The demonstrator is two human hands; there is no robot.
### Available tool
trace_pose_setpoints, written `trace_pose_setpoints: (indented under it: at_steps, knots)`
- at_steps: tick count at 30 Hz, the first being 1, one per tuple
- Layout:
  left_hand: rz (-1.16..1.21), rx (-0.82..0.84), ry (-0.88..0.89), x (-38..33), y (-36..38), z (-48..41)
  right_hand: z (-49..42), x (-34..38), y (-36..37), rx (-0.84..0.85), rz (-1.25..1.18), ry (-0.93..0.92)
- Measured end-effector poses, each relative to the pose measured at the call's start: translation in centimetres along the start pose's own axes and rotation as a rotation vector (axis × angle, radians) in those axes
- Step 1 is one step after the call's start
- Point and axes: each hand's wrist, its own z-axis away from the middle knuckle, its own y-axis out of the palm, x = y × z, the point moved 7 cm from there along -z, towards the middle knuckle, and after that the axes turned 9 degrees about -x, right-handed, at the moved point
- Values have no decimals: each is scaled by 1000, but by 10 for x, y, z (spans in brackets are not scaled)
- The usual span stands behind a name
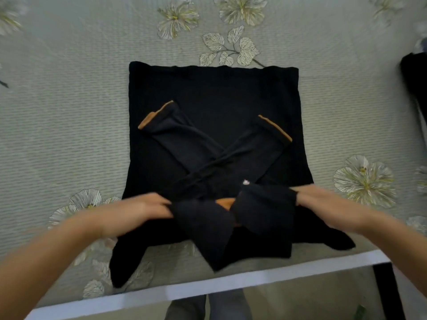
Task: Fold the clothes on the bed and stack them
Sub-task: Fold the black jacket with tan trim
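A black sweater with orange cuff trim lies flat on the bed, its two sleeves crossed in an X over the body. The near end, by the collar with its orange lining, is lifted off the bed. My left hand grips the lifted fabric at its left side. My right hand grips it at the right side. Both hands are blurred by motion. The lifted flaps hang over the sweater's near edge.
The bed has a pale green cover with white flower prints. Its white front edge runs across the bottom. Another dark garment lies at the far right edge. My legs show below the bed edge.
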Motion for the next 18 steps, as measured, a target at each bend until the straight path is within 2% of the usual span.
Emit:
trace_pose_setpoints:
  at_steps: [2, 4, 6, 8, 11, 13, 15, 18]
  knots:
    - [150, -144, -71, -15, -35, -24, -24, 14, -30, -90, 12, 26]
    - [286, -161, -60, -41, -72, -41, -51, 28, -61, -160, -6, 76]
    - [287, -214, -88, -62, -113, -54, -81, 34, -92, -227, -27, 115]
    - [158, -375, -78, -83, -148, -70, -113, 31, -120, -337, -15, 153]
    - [-147, -783, 79, -101, -187, -88, -141, 16, -147, -588, 210, 164]
    - [-146, -889, 116, -87, -186, -90, -140, 8, -143, -699, 301, 163]
    - [-312, -968, 134, -69, -174, -84, -132, 8, -128, -747, 378, 110]
    - [-579, -1039, 311, -66, -142, -74, -122, 27, -104, -874, 536, -113]
